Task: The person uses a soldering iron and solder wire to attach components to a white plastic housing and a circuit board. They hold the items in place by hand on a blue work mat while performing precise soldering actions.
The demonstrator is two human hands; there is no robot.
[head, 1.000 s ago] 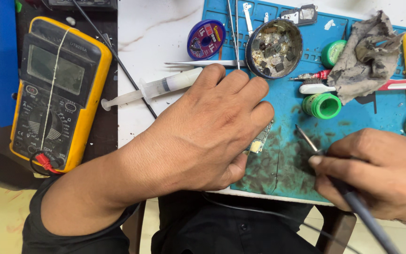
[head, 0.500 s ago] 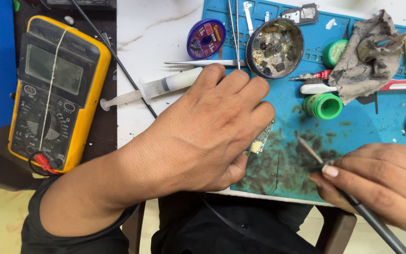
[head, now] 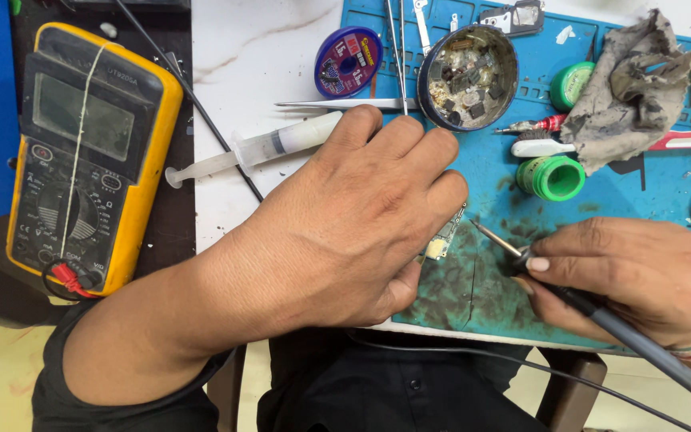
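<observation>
My left hand (head: 353, 220) lies palm down on the blue work mat (head: 489, 176), fingers pressed over a small circuit board (head: 444, 240) of which only an edge shows. My right hand (head: 629, 276) grips a soldering iron (head: 569, 296) like a pen. Its metal tip points left toward the board and stops a short way from it. The iron's dark handle and cord run off to the lower right.
A yellow multimeter (head: 89, 152) lies at the left. A syringe (head: 257, 148), tweezers (head: 345, 103), a solder-wick spool (head: 348, 62), a round tin of parts (head: 467, 76), a green pot (head: 557, 176) and a dirty rag (head: 621, 84) surround the hands.
My right hand has shifted left and up with the soldering iron, bringing its tip closer to the board. My left hand has stayed put.
</observation>
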